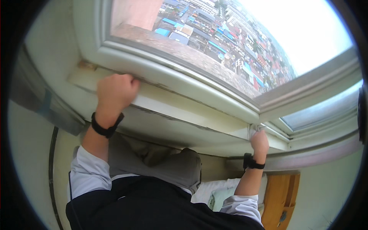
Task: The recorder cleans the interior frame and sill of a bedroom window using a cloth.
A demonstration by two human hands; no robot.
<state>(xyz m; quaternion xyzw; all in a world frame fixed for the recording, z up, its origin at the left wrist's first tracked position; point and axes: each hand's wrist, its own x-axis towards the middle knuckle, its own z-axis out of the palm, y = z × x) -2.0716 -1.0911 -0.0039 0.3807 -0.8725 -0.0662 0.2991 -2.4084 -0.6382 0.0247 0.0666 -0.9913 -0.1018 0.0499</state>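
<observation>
Left of the windowsill [188, 111], one grey curved piece [28, 82] with one teal strip [46, 100]. Over the sill's left part, left hand [116, 92] curled into a fist, set against the ledge, contact hidden underneath; cannot tell if holding something inside. On the near side there, one black wristband [104, 128] and one white sleeve [88, 168]. Above the sill's middle, one large pane in a white frame [172, 78]; shows many rooftops [180, 34], several blue. Along the sill's near edge, dark chips and a long stretch between two hands set well apart. Below the middle, grey trousers [168, 163] close under the edge, then one black top [153, 203]. Below the right part, pale fabric [201, 195] with one light green cloth [220, 198]. At the sill's right end, right hand [260, 142] curled, close under the frame's corner, fingers at one small pale thing [256, 128], too blurred to identify; cannot tell if clamped on it. Just below, a second black wristband [255, 163]. Past that end, one wooden piece [278, 195] lower down and a second, smaller pane [326, 111] higher up.
</observation>
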